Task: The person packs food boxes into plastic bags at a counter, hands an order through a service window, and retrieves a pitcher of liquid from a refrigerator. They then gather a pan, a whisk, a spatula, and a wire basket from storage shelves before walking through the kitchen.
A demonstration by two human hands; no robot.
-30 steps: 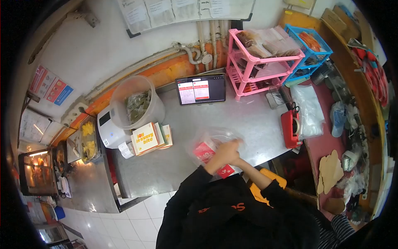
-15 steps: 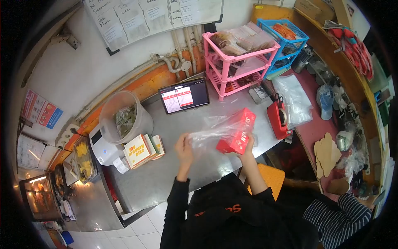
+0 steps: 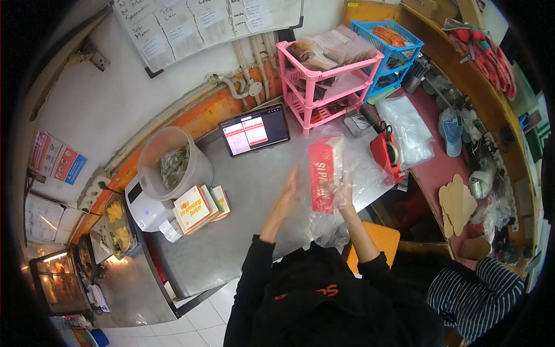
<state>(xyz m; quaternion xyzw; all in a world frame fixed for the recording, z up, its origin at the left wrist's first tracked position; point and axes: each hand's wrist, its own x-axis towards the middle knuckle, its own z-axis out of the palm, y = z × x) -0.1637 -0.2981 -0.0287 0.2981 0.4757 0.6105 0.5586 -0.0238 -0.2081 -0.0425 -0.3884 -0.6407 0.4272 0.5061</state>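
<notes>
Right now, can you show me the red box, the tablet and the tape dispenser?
Red box [image 3: 321, 173]: head view, lettered red side.
Tablet [image 3: 254, 131]: head view, middle of screen.
Tape dispenser [image 3: 381, 152]: head view, red body.

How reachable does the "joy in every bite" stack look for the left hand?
Likely yes: the left hand looks empty, and only bare steel counter seems to lie between it and the stack.

Plain black long sleeves [image 3: 254, 267] reach the forearms; the black top [image 3: 347, 318] bears orange-red lettering [image 3: 332, 290].
</notes>
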